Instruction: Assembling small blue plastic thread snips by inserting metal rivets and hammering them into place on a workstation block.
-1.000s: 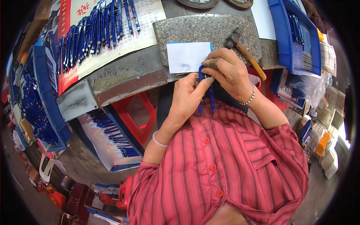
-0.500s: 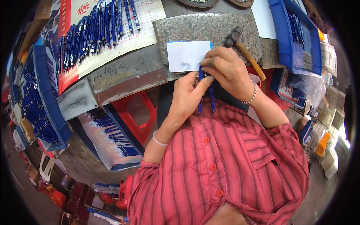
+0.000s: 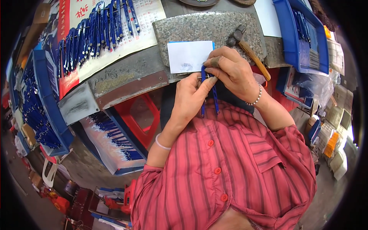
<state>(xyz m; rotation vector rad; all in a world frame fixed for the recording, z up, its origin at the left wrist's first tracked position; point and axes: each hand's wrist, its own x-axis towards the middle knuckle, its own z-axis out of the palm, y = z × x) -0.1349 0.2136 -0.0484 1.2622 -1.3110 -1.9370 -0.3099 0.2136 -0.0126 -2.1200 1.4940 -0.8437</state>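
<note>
A blue two-legged tool (image 3: 203, 100), which looks like a drawing compass, hangs upright at the bench edge with its legs pointing toward my shirt. My left hand (image 3: 190, 94) pinches its upper part between thumb and forefinger, where a thin metal pin pokes out sideways. On the other side, my right hand (image 3: 232, 73) is closed around the tool's top end, with a dark wrap on one finger. The fingers hide the joint itself. Just beyond them, a white pad (image 3: 188, 53) with a grey smudge lies on a speckled stone slab (image 3: 207, 28).
A hammer (image 3: 253, 57) with a wooden handle rests on the slab's right side. Many similar blue tools (image 3: 101, 28) lie in a row on printed paper at the left. Blue bins (image 3: 61, 126) flank the bench, another blue bin (image 3: 281, 36) standing at right. A red stool (image 3: 140, 119) is below.
Both hands keep their hold on the blue tool, with only slight finger shifts. The whole view has moved a little; nothing has been put down or picked up.
</note>
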